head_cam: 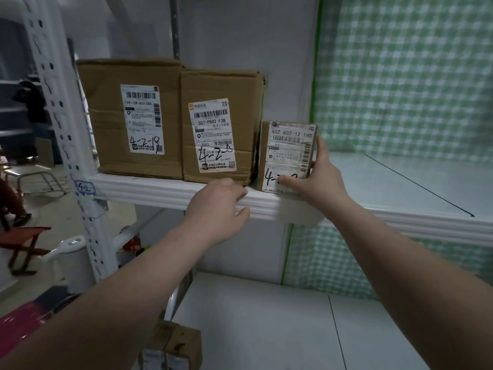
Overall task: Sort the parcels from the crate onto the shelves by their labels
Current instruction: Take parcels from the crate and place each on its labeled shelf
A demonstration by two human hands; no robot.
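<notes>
A white metal shelf [160,190] runs across the view at chest height. At the shelf's left end stands a perforated white post [53,102] with a handwritten tag [85,188] reading "4-2". On the shelf, nearest that post, sits a large cardboard box [106,129] whose label is marked "4-2-19". Touching its right side on the shelf is a medium box [221,84], also marked "4-2" by hand; the last figure is unclear. The left hand [216,206] grips the shelf's front lip just below this box, fingers curled over the top and thumb against the face. Next along the shelf, just beside the medium box, a small parcel [288,156] stands upright at the front lip. The right hand [317,177] holds it, thumb pressed on its label and fingers wrapped round its right side. Behind the shelf's right part hangs a green checked cloth [400,76]. Below the shelf, two small cartons [173,348] sit close together.
</notes>
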